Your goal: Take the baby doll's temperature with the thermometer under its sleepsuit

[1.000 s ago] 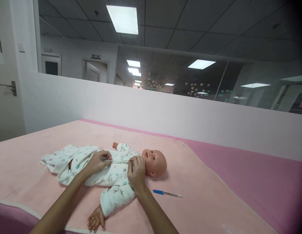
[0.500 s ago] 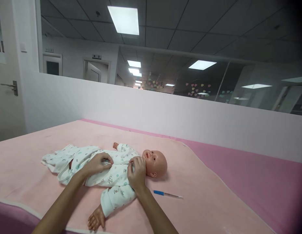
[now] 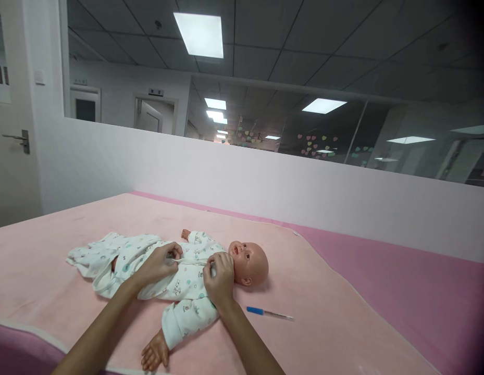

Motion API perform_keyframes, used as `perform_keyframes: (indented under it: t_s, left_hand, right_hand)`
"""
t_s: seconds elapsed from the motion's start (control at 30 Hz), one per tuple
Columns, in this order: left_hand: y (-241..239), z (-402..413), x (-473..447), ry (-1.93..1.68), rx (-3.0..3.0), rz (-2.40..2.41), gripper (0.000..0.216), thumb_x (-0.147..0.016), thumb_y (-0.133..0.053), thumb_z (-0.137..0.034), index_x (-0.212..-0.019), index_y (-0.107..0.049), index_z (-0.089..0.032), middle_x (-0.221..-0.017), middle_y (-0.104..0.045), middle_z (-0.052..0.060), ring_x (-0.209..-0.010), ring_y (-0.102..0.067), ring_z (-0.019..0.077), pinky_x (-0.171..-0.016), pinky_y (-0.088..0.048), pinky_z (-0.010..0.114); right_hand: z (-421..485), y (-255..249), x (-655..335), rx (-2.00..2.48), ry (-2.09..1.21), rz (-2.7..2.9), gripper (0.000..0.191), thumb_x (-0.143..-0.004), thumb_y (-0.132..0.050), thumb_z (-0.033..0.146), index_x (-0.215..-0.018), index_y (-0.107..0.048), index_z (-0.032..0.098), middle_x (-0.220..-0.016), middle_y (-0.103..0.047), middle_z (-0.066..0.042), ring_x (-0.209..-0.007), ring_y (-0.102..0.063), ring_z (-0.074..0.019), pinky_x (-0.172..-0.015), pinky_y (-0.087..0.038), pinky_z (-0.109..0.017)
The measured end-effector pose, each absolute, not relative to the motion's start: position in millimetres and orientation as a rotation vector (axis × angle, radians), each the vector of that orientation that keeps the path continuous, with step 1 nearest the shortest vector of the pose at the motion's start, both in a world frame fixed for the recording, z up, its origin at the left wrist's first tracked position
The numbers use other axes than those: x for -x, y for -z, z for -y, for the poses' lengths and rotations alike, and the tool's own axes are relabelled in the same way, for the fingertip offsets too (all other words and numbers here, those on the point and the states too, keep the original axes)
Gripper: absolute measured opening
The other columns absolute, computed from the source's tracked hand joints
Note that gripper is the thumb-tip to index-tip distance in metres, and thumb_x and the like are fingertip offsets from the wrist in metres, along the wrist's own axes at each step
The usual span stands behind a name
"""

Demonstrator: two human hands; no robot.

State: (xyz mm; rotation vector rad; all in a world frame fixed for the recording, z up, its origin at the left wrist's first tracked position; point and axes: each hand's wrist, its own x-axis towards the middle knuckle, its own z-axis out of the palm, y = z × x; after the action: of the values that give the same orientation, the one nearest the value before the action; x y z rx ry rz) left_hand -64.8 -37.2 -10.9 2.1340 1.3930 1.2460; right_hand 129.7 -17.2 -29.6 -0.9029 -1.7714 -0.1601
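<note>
"The left hand point(image 3: 159, 265) and the right hand point(image 3: 220, 278): how are they holding?"

"The left is loosely pinching the front edge of the patterned garment point(image 3: 189, 284); the right is curling its fingers closely over the same edge, near the doll point(image 3: 247, 262)'s chin."

"Anything different from half a second ago?"

"The left fingers are standing a little farther from the thumb, and the cloth edge between the hands is showing more clearly. The right hand is keeping about the same place."

"Where's the doll lying, then?"

"It's lying on its back beneath both hands, the head resting just beyond the right one."

"And farther out?"

"A blue-ended pen point(image 3: 256, 311) is lying near the right arm on the pink mat point(image 3: 323, 333), and a white wall point(image 3: 265, 179) is standing behind."
</note>
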Motion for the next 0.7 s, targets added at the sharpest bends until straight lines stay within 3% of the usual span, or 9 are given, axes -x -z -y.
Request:
perform_keyframes:
  t_s: [0.1, 0.27, 0.37, 0.47, 0.7]
  left_hand:
    - [9.7, 37.2, 66.2, -1.271, -2.057, -1.332, 0.021, -0.061, -0.046, -0.013, -0.08, -0.049, -0.019, -0.074, -0.055, -0.001, -0.073, -0.053, 0.015, -0.07, -0.041, 0.026]
    - [-3.2, 25.6, 58.7, -1.375, -1.943, -1.453, 0.017, -0.076, -0.045, -0.033, -0.08, -0.052, -0.018, -0.071, -0.055, 0.001, -0.069, -0.052, 0.0165, -0.062, -0.039, 0.026]
    - [-13.0, 13.3, 39.6, -1.37, -2.135, -1.537, 0.017, -0.075, -0.049, -0.034, -0.079, -0.057, -0.02, -0.081, -0.061, 0.003, -0.08, -0.053, 0.0197, -0.072, -0.038, 0.029]
    - [-11.7, 3.8, 15.3, -1.23, -2.329, -1.299, 0.019, -0.076, -0.05, -0.032, -0.086, -0.062, -0.021, -0.092, -0.063, 0.004, -0.089, -0.053, 0.0203, -0.08, -0.037, 0.03]
    - [8.8, 0.6, -0.4, -1.193, -2.23, -1.192, 0.023, -0.077, -0.052, -0.038, -0.085, -0.067, -0.023, -0.09, -0.066, 0.003, -0.088, -0.053, 0.0213, -0.082, -0.037, 0.03]
  right_hand:
    - [17.3, 28.9, -129.7, 0.911, 0.151, 1.778, 0.01, -0.07, -0.042, 0.009, -0.068, -0.043, 0.019, -0.07, -0.047, 0.0, -0.07, -0.041, -0.0149, -0.067, -0.032, -0.028]
    - [17.1, 30.3, -130.9, 0.925, 0.13, 1.805, 0.012, -0.066, -0.043, 0.007, -0.063, -0.04, 0.019, -0.066, -0.044, 0.001, -0.066, -0.039, -0.014, -0.063, -0.03, -0.027]
    - [16.6, 32.3, -131.1, 0.938, 0.136, 1.8, 0.012, -0.067, -0.043, 0.007, -0.064, -0.041, 0.019, -0.067, -0.045, 0.0, -0.067, -0.04, -0.0144, -0.064, -0.032, -0.027]
    - [18.0, 32.5, -130.4, 0.934, 0.156, 1.769, 0.012, -0.072, -0.042, 0.008, -0.067, -0.044, 0.019, -0.07, -0.048, -0.001, -0.07, -0.043, -0.0157, -0.066, -0.035, -0.029]
    - [43.2, 23.2, -157.5, 0.896, 0.08, 1.714, 0.022, -0.076, -0.042, 0.011, -0.095, -0.051, 0.019, -0.09, -0.056, -0.006, -0.089, -0.051, -0.0192, -0.077, -0.042, -0.033]
